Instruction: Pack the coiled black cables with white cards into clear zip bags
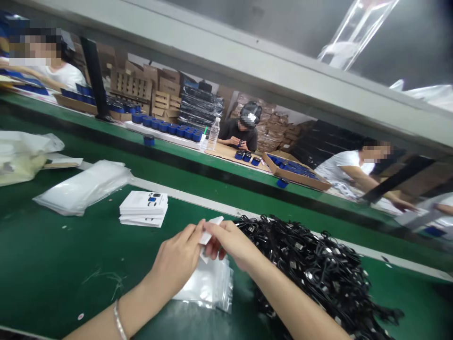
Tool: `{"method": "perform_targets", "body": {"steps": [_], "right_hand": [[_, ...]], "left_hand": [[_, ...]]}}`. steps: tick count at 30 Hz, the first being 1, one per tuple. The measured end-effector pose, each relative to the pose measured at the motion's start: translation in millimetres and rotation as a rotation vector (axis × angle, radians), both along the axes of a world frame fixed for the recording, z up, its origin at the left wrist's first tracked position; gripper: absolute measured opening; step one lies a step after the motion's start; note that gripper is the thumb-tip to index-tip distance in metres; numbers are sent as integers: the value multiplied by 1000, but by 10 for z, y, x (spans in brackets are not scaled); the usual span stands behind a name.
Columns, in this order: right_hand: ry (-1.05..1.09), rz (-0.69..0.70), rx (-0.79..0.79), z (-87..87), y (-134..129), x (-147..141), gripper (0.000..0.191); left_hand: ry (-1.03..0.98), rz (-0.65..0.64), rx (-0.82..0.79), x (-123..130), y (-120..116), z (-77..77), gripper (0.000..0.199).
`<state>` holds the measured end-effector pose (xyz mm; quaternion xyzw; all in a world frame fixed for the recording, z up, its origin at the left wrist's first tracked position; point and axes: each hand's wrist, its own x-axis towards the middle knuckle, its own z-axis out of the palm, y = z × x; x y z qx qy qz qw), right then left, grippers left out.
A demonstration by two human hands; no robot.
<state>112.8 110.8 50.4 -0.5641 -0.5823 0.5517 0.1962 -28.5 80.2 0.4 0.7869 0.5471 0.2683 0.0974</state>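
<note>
Both hands meet near the middle of the view over a small white paper piece (212, 228). My left hand (180, 255), with a bangle on its wrist, pinches the paper's left side. My right hand (231, 243) grips it from the right, thumb on top and fingers curled underneath. Below the hands lies a stack of clear plastic bags (208, 285) on the green table (53, 250). A pile of white printed leaflets (141, 208) sits to the left of my hands. To the right is a large tangled heap of black cables (318, 274).
Plastic bag packs (85, 184) lie at the left. Beyond a white strip (184, 196), blue round items (170, 127) line the far ledge beside a clear bottle (213, 134) and a carton (297, 172). Several people work there. A pale beam (226, 52) crosses above.
</note>
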Motion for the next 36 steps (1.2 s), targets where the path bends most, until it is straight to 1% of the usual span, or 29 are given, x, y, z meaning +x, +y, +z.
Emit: {"method": "perform_targets", "body": {"steps": [2, 4, 5, 7, 10, 13, 16, 17, 19, 20, 21, 22, 24, 25, 26, 27, 28, 29, 30, 31, 32, 33, 34, 35, 36], "right_hand": [[-93, -1, -28, -39, 140, 36, 41], [-196, -2, -57, -63, 263, 107, 27], [-242, 4, -75, -67, 323, 142, 23], [-315, 27, -120, -68, 436, 187, 24], [-366, 79, -189, -88, 580, 182, 27], [-356, 132, -239, -140, 682, 124, 27], [-289, 157, -244, -172, 725, 55, 26], [-250, 162, -232, -171, 721, 30, 25], [-148, 178, -196, -150, 682, -20, 22], [-90, 192, -174, -133, 649, -43, 22], [-33, 208, -150, -113, 608, -63, 24], [19, 227, -122, -93, 561, -76, 31], [98, 259, -36, -52, 458, -72, 43], [123, 267, 25, -34, 402, -54, 45], [146, 265, 88, -18, 344, -29, 43], [144, 273, 177, -6, 284, 0, 44], [101, 304, 299, 2, 225, 28, 53], [8, 357, 447, 3, 169, 50, 64], [-122, 419, 595, -2, 119, 62, 68], [-265, 472, 722, -11, 80, 65, 60], [-398, 501, 812, -25, 54, 60, 45], [-497, 494, 851, -40, 44, 51, 29], [-552, 446, 837, -55, 51, 42, 17], [-585, 380, 801, -68, 74, 38, 13], [-611, 311, 759, -80, 112, 41, 14]], "left_hand": [[2, -11, -30, -49, -10, -1, 48], [-18, -23, -65, -143, -29, -5, 52], [-32, -26, -83, -200, -37, -8, 52], [-58, -22, -115, -326, -39, -11, 44], [-92, 7, -147, -515, -20, 1, 36], [-133, 39, -171, -670, -2, 10, 34], [-192, 63, -205, -719, 5, -4, 35], [-216, 71, -213, -699, 11, -10, 39], [-266, 85, -224, -608, 37, -11, 55], [-293, 87, -228, -546, 60, -3, 62], [-323, 86, -237, -480, 90, 10, 65], [-355, 82, -255, -419, 125, 27, 62], [-431, 66, -336, -329, 207, 66, 42], [-473, 55, -404, -306, 249, 83, 33], [-515, 42, -484, -299, 288, 97, 29], [-556, 28, -567, -304, 324, 107, 28], [-591, 13, -647, -317, 353, 113, 28], [-620, -1, -716, -334, 375, 115, 27], [-639, -13, -773, -350, 389, 114, 26], [-649, -22, -816, -363, 396, 112, 25], [-650, -28, -849, -373, 397, 109, 26], [-644, -32, -870, -379, 393, 106, 27], [-632, -36, -879, -387, 387, 104, 29], [-616, -34, -867, -399, 381, 105, 31], [-596, -25, -834, -421, 376, 108, 33]]}}
